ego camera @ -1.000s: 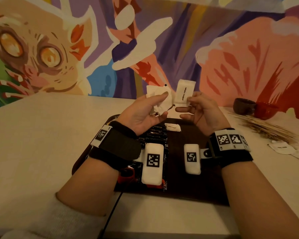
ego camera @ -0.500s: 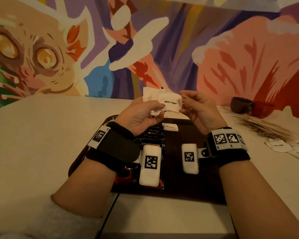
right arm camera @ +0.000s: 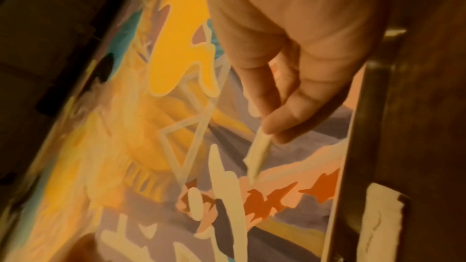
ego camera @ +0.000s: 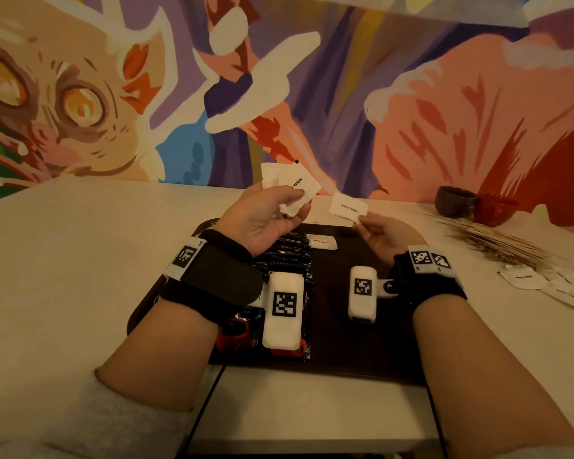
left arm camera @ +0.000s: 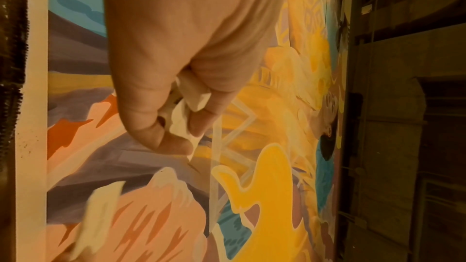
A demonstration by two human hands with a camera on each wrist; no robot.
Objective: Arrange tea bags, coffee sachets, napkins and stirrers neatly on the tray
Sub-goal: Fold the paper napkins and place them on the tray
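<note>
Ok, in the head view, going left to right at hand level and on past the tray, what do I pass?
Left hand gripping a bunch of white sachets → right hand pinching a single white sugar sachet → dark bowl → red bowl

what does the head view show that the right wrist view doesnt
Only the head view shows the left hand gripping a bunch of white sachets, the black sachets lined up on the tray, the stirrers and two bowls. Only the right wrist view shows the held sachet edge-on, pinched at one end. Both show the right hand pinching one white sugar sachet, and the mural.
</note>
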